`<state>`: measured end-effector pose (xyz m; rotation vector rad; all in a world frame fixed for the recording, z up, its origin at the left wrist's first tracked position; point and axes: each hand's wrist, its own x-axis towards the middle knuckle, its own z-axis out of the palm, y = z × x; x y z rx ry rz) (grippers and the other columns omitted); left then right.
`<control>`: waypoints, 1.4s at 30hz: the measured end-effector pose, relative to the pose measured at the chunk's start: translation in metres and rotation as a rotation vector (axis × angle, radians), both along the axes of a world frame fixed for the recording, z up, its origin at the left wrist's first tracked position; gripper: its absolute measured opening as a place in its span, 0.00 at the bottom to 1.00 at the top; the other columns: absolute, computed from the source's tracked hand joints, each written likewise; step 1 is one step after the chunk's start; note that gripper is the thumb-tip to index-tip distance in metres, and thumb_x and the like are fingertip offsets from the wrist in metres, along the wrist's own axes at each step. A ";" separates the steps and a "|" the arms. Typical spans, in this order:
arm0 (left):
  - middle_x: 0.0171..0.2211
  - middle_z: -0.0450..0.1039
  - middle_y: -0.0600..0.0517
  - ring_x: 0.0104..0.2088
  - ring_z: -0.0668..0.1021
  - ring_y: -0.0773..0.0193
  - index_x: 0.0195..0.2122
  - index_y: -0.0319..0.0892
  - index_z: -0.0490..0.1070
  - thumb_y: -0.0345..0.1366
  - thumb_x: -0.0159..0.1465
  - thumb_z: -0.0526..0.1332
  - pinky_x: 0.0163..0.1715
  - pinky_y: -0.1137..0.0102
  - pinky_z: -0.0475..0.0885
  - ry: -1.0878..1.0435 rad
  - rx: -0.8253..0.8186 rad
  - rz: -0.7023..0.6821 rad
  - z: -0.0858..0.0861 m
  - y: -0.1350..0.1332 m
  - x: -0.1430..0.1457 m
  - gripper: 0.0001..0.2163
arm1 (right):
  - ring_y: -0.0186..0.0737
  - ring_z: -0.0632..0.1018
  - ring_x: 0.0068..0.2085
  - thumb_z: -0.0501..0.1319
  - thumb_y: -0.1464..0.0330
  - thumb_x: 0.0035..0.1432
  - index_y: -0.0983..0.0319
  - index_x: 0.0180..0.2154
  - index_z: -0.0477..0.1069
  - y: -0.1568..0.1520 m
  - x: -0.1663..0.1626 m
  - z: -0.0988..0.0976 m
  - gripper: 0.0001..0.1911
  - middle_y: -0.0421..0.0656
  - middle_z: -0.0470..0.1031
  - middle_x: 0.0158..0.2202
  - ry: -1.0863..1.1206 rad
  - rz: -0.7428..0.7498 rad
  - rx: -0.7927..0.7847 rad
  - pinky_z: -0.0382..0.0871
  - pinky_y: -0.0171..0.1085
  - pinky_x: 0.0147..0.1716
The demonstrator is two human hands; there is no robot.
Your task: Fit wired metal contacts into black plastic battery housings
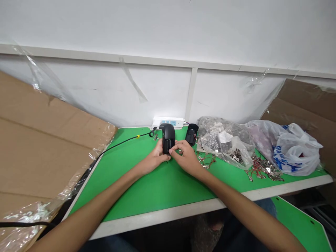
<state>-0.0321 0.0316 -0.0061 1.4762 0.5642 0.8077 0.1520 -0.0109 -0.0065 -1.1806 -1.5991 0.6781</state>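
Your left hand cupped the upright black plastic casing while your right hand pinched its lower end, above the green tabletop, near a power strip and a second black casing.

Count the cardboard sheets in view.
2: one cardboard sheet propped at the left of the green-topped bench, another behind the white plastic carrier bag at the right. Others may be hidden.
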 end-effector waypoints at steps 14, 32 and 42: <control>0.66 0.70 0.47 0.65 0.72 0.48 0.67 0.48 0.60 0.34 0.63 0.68 0.62 0.60 0.69 0.011 -0.004 0.016 0.001 -0.001 0.003 0.32 | 0.48 0.75 0.57 0.65 0.66 0.65 0.58 0.32 0.75 -0.002 0.003 0.004 0.08 0.46 0.75 0.44 -0.042 0.024 -0.005 0.68 0.45 0.56; 0.54 0.73 0.49 0.42 0.74 0.61 0.62 0.46 0.63 0.34 0.62 0.67 0.37 0.69 0.69 -0.005 0.018 0.096 -0.004 0.002 0.004 0.26 | 0.47 0.75 0.56 0.64 0.68 0.67 0.60 0.35 0.79 -0.004 0.006 0.008 0.06 0.47 0.74 0.45 -0.050 0.083 -0.031 0.72 0.44 0.49; 0.44 0.76 0.52 0.39 0.78 0.62 0.57 0.46 0.65 0.29 0.56 0.66 0.41 0.67 0.74 -0.181 -0.195 0.128 0.003 0.000 0.005 0.27 | 0.48 0.79 0.51 0.63 0.66 0.70 0.61 0.51 0.76 -0.014 0.012 0.011 0.10 0.54 0.69 0.58 -0.431 0.107 0.287 0.76 0.50 0.53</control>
